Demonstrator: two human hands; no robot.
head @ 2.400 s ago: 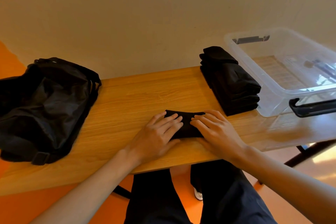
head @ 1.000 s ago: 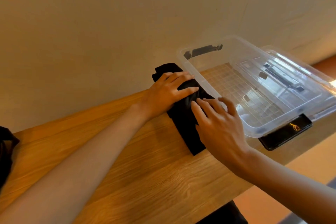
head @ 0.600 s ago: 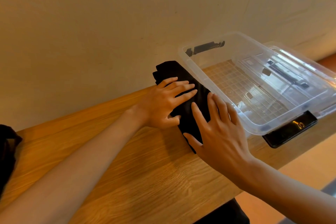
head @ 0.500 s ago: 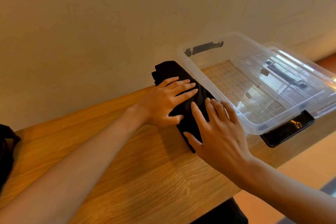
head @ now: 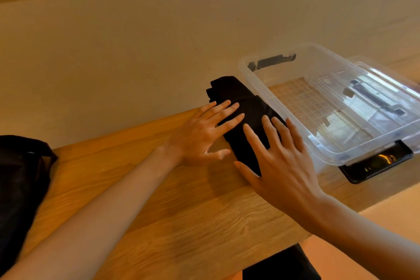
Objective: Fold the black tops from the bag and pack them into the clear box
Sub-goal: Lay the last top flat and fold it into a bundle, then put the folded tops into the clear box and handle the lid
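A stack of folded black tops (head: 244, 107) lies on the wooden table (head: 181, 211), tight against the left wall of the clear box (head: 256, 79). My left hand (head: 204, 134) lies flat, fingers spread, with the fingertips on the stack's left side. My right hand (head: 279, 161) is spread flat over the near end of the stack. Neither hand grips the cloth. The box holds no clothes; its ribbed floor shows through. The black bag (head: 20, 188) sits at the table's left edge, partly out of view.
The box's clear lid (head: 384, 88) lies just beyond the box on the right. A black latch handle (head: 377, 163) sticks out at the box's near end, another (head: 272, 61) at the far end. A beige wall (head: 159, 41) backs the table.
After pressing a folded top at the table's middle, both hands carried it right onto the stack by the box. In the last half second the fingers have spread wider and flatter.
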